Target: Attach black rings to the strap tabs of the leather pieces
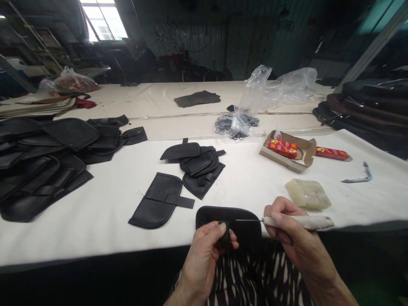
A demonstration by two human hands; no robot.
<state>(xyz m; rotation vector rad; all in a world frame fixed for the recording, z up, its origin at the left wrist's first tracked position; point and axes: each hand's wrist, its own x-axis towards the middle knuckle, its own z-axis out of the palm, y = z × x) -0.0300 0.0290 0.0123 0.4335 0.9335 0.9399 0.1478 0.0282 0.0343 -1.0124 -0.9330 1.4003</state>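
My left hand (208, 246) pinches a black strap (224, 233) between thumb and fingers, over a black leather piece (245, 214) at the table's front edge. In my right hand (288, 225) is an awl with a pale handle (314, 222). Its thin metal shaft points left, over the black piece and toward the strap; whether the tip touches the strap I cannot tell. Just left lies another black leather piece (159, 202) with a strap across it. Behind that is a small heap of similar black pieces (199, 161).
A large pile of black pieces (47, 157) covers the left side. On the right are a yellowish wax-like block (307, 193), a cardboard box (283, 160) with red packets, and a bent metal tool (363, 175). Clear plastic bags (258, 95) lie farther back. Dark stacked bags (369, 106) stand far right.
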